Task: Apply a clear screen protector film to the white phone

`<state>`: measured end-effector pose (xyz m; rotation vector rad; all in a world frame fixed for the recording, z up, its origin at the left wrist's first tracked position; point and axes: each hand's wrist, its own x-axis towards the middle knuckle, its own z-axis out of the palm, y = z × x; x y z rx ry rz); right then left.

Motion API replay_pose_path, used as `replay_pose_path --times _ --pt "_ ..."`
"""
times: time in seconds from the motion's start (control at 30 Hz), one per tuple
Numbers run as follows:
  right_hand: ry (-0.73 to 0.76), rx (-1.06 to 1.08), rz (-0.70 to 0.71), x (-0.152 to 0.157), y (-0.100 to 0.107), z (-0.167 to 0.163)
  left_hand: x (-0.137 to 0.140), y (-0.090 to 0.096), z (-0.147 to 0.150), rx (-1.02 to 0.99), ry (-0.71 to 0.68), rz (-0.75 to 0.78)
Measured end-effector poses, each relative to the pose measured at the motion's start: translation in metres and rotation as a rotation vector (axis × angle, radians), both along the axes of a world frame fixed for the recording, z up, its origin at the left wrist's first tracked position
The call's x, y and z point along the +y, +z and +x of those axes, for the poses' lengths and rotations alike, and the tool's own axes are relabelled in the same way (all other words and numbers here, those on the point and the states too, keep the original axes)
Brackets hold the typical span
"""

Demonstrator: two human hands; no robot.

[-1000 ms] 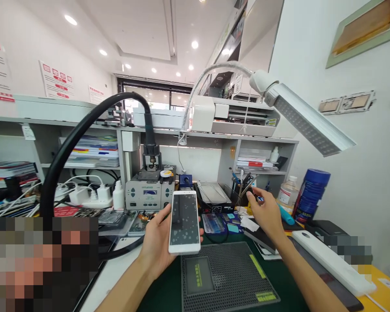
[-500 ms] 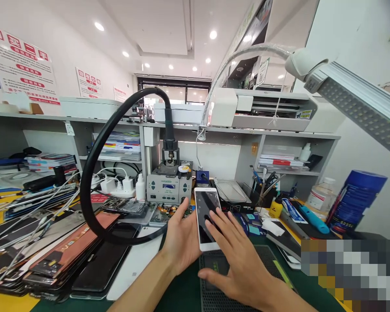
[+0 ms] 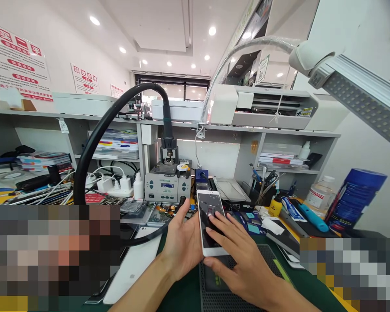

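Note:
A white-framed smartphone (image 3: 209, 234) is tilted up in front of me, its dark screen facing me. My left hand (image 3: 185, 240) supports it along the left side, with the thumb pointing up and the other fingers hidden behind the phone. Across the screen's right part lies my right hand (image 3: 237, 247), fingers stretched out and fingertips over the glass. Its thumb is by the phone's lower edge. Below both hands is a dark perforated work mat (image 3: 214, 299) on the green bench top.
A hot-air station (image 3: 167, 186) stands behind the phone, its thick black hose (image 3: 81, 169) looping left. Further right are a tool holder (image 3: 266, 188), a blue canister (image 3: 355, 201) and a clear bottle (image 3: 320, 195). An LED lamp (image 3: 364, 95) hangs at upper right. Blurred blocks cover both lower corners.
The phone has shifted slightly right and down in the view. My right thumb has come closer to the phone's lower edge, and my right fingers have moved slightly over the screen.

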<state>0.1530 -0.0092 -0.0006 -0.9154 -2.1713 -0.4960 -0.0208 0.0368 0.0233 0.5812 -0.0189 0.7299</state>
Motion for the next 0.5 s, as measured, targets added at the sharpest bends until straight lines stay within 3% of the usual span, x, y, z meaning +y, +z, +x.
replay_pose_path --times 0.5 --pt "0.024 0.243 -0.069 -0.0058 0.0078 0.0009 -0.0006 0.0000 0.0002 0.007 -0.037 -0.016"
